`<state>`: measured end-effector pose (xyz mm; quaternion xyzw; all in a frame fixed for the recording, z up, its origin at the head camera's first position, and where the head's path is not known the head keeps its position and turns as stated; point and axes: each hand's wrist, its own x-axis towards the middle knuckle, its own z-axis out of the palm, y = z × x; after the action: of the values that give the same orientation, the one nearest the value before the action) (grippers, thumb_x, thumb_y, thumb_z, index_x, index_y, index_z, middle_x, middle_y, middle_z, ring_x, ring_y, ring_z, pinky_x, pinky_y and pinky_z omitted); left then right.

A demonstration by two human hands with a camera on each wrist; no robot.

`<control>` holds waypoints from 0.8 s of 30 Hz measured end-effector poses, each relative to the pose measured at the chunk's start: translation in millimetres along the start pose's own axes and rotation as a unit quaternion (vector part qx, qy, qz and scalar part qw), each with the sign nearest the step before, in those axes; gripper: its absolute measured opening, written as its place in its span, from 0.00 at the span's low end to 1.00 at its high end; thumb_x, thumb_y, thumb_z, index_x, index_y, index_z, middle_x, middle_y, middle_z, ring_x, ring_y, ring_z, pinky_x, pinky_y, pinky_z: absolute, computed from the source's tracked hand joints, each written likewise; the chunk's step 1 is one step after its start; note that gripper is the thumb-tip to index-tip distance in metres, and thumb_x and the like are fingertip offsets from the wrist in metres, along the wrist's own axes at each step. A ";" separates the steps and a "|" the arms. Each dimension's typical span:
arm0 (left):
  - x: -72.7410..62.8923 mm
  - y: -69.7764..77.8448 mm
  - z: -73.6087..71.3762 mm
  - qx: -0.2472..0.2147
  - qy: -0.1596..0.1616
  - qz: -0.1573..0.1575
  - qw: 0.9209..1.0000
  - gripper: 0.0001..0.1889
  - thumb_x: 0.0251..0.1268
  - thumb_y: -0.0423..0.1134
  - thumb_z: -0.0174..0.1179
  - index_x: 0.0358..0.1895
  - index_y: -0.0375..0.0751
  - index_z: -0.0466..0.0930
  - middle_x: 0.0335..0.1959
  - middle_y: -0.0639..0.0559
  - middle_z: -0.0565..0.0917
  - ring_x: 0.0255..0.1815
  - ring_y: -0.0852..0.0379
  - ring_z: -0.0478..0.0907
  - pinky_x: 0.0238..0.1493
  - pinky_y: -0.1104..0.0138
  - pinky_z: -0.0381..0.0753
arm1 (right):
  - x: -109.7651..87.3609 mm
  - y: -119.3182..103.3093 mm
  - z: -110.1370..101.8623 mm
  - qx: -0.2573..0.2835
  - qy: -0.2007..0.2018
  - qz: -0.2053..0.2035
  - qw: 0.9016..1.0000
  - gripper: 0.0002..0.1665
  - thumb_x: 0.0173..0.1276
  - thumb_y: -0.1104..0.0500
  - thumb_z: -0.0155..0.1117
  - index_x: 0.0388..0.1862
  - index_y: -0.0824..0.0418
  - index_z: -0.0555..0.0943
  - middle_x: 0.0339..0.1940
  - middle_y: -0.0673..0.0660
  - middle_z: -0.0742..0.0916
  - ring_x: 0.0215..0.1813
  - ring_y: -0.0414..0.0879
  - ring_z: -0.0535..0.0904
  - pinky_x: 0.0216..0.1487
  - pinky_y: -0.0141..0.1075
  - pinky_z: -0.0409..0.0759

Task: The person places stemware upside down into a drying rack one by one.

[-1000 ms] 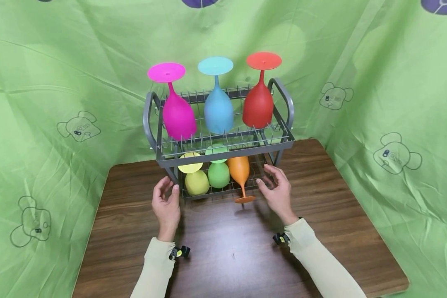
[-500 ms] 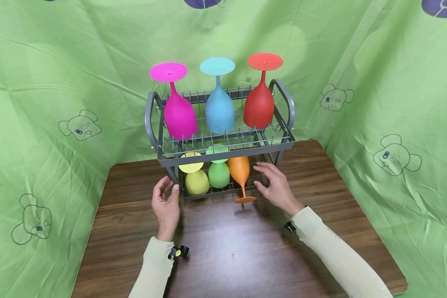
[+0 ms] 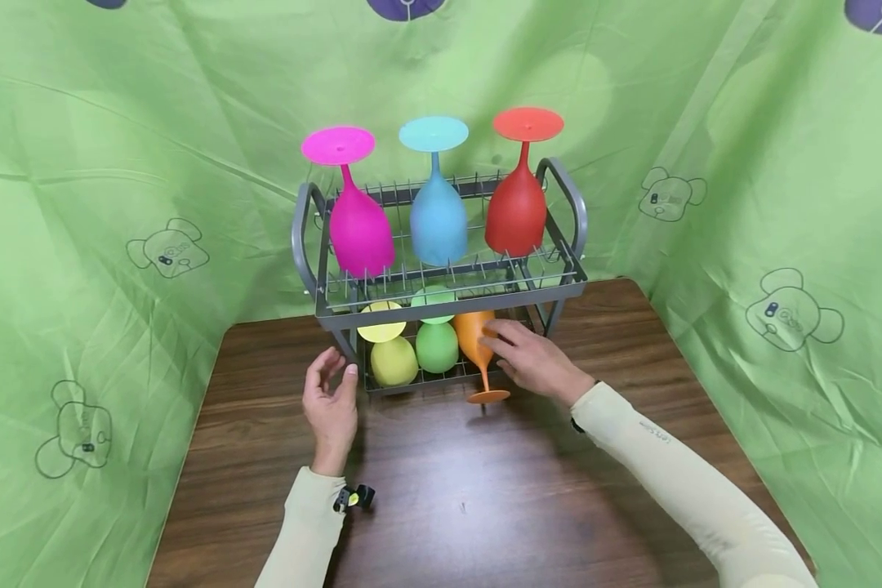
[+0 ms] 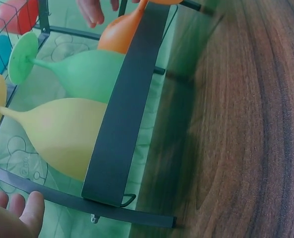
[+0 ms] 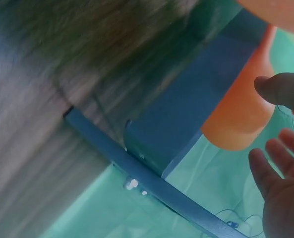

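A grey two-tier dish rack holds several plastic wine glasses. On its lower tier, the orange wine glass leans with its foot out over the front edge. My right hand is beside that glass, fingers spread at its bowl; in the right wrist view the thumb overlaps the bowl, but contact is unclear. Left of it sit a green wine glass and a yellow wine glass, bowls toward the front. My left hand is at the rack's lower left corner, fingers loosely bent, holding nothing.
Upside down on the upper tier stand a magenta wine glass, a blue wine glass and a red wine glass. The rack rests on a brown wooden table. Green cloth hangs behind and at both sides.
My right hand has moved left, from the rack's lower right corner to the orange wine glass. The left hand has stayed by the lower left corner.
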<state>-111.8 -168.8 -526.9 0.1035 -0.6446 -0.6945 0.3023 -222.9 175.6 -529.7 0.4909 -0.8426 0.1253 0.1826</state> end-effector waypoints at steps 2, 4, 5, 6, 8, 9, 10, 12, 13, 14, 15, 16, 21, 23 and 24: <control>0.6 -0.6 0.3 -0.001 0.000 0.001 1.000 0.23 0.70 0.22 0.64 0.67 0.24 0.75 0.62 0.29 0.79 0.65 0.30 0.77 0.56 0.77 0.84 | 2.9 2.0 0.0 -0.020 -0.012 -0.025 0.999 0.35 0.60 0.67 0.81 0.67 0.60 0.81 0.71 0.62 0.80 0.72 0.57 0.76 0.65 0.47 0.85; 1.1 -1.2 0.5 -0.001 0.001 0.003 1.000 0.23 0.70 0.22 0.64 0.67 0.24 0.75 0.62 0.29 0.80 0.65 0.31 0.77 0.56 0.77 0.84 | 5.2 4.2 0.2 -0.040 -0.023 -0.043 0.998 0.35 0.61 0.68 0.79 0.68 0.58 0.81 0.72 0.61 0.80 0.72 0.57 0.76 0.68 0.49 0.83; 1.5 -1.4 0.6 -0.001 0.001 0.004 1.000 0.23 0.70 0.22 0.64 0.67 0.24 0.75 0.62 0.29 0.80 0.64 0.32 0.77 0.56 0.77 0.84 | 6.0 5.4 0.2 -0.049 -0.031 -0.051 0.997 0.34 0.62 0.68 0.78 0.68 0.58 0.81 0.72 0.61 0.80 0.72 0.56 0.76 0.69 0.49 0.83; 1.8 -1.6 0.7 0.000 0.002 0.005 1.000 0.23 0.70 0.22 0.64 0.66 0.24 0.75 0.61 0.29 0.80 0.64 0.33 0.78 0.56 0.77 0.84 | 6.8 6.4 0.0 -0.056 -0.036 -0.058 0.996 0.34 0.63 0.69 0.77 0.68 0.57 0.81 0.73 0.61 0.80 0.72 0.56 0.76 0.70 0.49 0.82; 2.5 -1.9 0.8 0.004 0.002 0.006 1.000 0.22 0.70 0.22 0.64 0.66 0.24 0.76 0.61 0.30 0.80 0.63 0.37 0.79 0.56 0.77 0.85 | 8.3 8.5 -0.3 -0.065 -0.046 -0.070 0.994 0.35 0.63 0.70 0.76 0.69 0.56 0.80 0.73 0.60 0.80 0.73 0.56 0.76 0.70 0.50 0.82; 3.0 -2.2 0.8 0.006 0.003 0.006 1.000 0.22 0.70 0.22 0.64 0.66 0.24 0.76 0.61 0.30 0.80 0.63 0.39 0.79 0.56 0.76 0.85 | 9.3 9.5 -0.8 -0.067 -0.050 -0.075 0.994 0.35 0.63 0.71 0.75 0.69 0.56 0.80 0.74 0.60 0.79 0.73 0.56 0.76 0.69 0.50 0.83; 3.4 -2.5 0.8 0.009 0.003 0.004 1.000 0.22 0.70 0.22 0.64 0.66 0.25 0.76 0.61 0.30 0.81 0.62 0.41 0.80 0.57 0.76 0.85 | 10.3 10.6 -0.8 -0.068 -0.053 -0.080 0.993 0.35 0.63 0.71 0.74 0.69 0.56 0.80 0.74 0.59 0.79 0.74 0.55 0.76 0.69 0.49 0.83; 4.4 -3.5 0.9 0.008 0.005 0.003 1.000 0.21 0.70 0.22 0.64 0.65 0.25 0.77 0.61 0.30 0.81 0.62 0.43 0.80 0.58 0.74 0.85 | 12.9 12.7 -0.8 -0.069 -0.058 -0.090 0.992 0.35 0.64 0.72 0.74 0.69 0.55 0.80 0.74 0.58 0.79 0.75 0.55 0.75 0.68 0.49 0.84; 5.1 -4.4 0.9 0.008 0.006 0.003 1.000 0.21 0.70 0.22 0.64 0.65 0.25 0.78 0.61 0.29 0.82 0.61 0.44 0.80 0.58 0.73 0.85 | 14.4 13.7 -0.7 -0.071 -0.061 -0.093 0.991 0.35 0.64 0.72 0.74 0.69 0.55 0.80 0.74 0.58 0.79 0.75 0.55 0.75 0.68 0.48 0.84; 5.8 -5.4 1.0 0.006 0.006 0.003 1.000 0.21 0.70 0.22 0.64 0.65 0.25 0.78 0.60 0.29 0.82 0.60 0.44 0.80 0.58 0.72 0.85 | 15.8 14.8 -0.6 -0.072 -0.063 -0.096 0.991 0.34 0.65 0.71 0.73 0.70 0.55 0.80 0.74 0.58 0.79 0.76 0.54 0.74 0.68 0.48 0.84; 6.4 -6.7 1.0 0.005 0.006 0.003 1.000 0.21 0.69 0.22 0.64 0.64 0.25 0.78 0.59 0.28 0.82 0.60 0.45 0.81 0.58 0.72 0.85 | 17.2 16.0 -0.5 -0.073 -0.066 -0.099 0.990 0.33 0.66 0.71 0.73 0.70 0.54 0.80 0.75 0.58 0.79 0.76 0.55 0.74 0.68 0.48 0.84; 6.9 -7.8 1.1 0.005 0.006 0.003 1.000 0.21 0.69 0.21 0.65 0.64 0.25 0.79 0.58 0.27 0.82 0.59 0.45 0.81 0.57 0.72 0.85 | 18.3 17.1 -0.2 -0.074 -0.069 -0.101 0.990 0.33 0.67 0.70 0.73 0.70 0.53 0.81 0.75 0.57 0.79 0.77 0.55 0.73 0.68 0.49 0.84; 8.8 -15.2 1.8 0.010 0.006 0.012 1.000 0.20 0.68 0.21 0.65 0.63 0.25 0.80 0.54 0.26 0.83 0.55 0.50 0.82 0.54 0.73 0.86 | 21.6 22.3 3.5 -0.074 -0.075 -0.107 0.989 0.32 0.70 0.70 0.71 0.71 0.50 0.81 0.76 0.57 0.79 0.78 0.56 0.73 0.69 0.51 0.83; 9.1 -17.3 2.5 0.010 0.009 0.016 1.000 0.20 0.68 0.21 0.65 0.62 0.25 0.80 0.53 0.25 0.83 0.54 0.51 0.83 0.53 0.73 0.86 | 21.1 23.9 6.5 -0.072 -0.077 -0.105 0.989 0.33 0.71 0.70 0.70 0.71 0.50 0.81 0.77 0.57 0.78 0.78 0.56 0.72 0.69 0.51 0.83; 9.2 -18.0 2.9 0.009 0.010 0.018 1.000 0.20 0.68 0.20 0.65 0.62 0.25 0.80 0.53 0.25 0.83 0.54 0.51 0.83 0.53 0.73 0.86 | 20.7 24.7 8.2 -0.070 -0.080 -0.104 0.989 0.33 0.71 0.70 0.70 0.71 0.50 0.80 0.77 0.57 0.78 0.78 0.56 0.72 0.69 0.51 0.83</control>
<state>-125.9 -171.8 -541.5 0.1013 -0.6494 -0.6824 0.3199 -255.3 168.2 -528.9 0.5701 -0.8056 0.0069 0.1609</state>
